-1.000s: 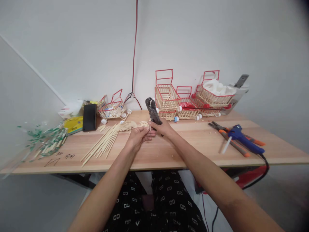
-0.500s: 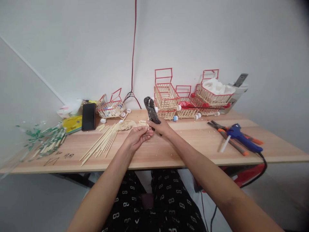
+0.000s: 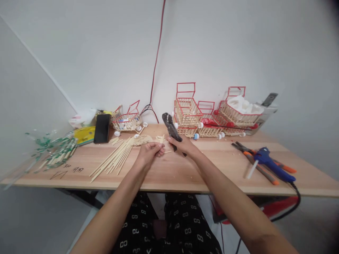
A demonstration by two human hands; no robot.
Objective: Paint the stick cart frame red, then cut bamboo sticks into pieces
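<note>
Right hand (image 3: 182,145) clamped on upright pliers (image 3: 171,128), nose tilted up-left; left hand (image 3: 148,154) pinching a short stick (image 3: 167,152)

Both bare forearms reached forward from the bottom of the view and converged near the middle, the hands close together but not touching. The left hand (image 3: 149,152) was held low with its wrist slightly bent and its fingers curled loosely inward, fingertips pointing toward the other hand; whether it pinched anything could not be told. The right hand (image 3: 182,145) sat just beyond it with the fingers wrapped in a closed grip, knuckles up, the arm nearly straight from elbow to wrist.
</note>
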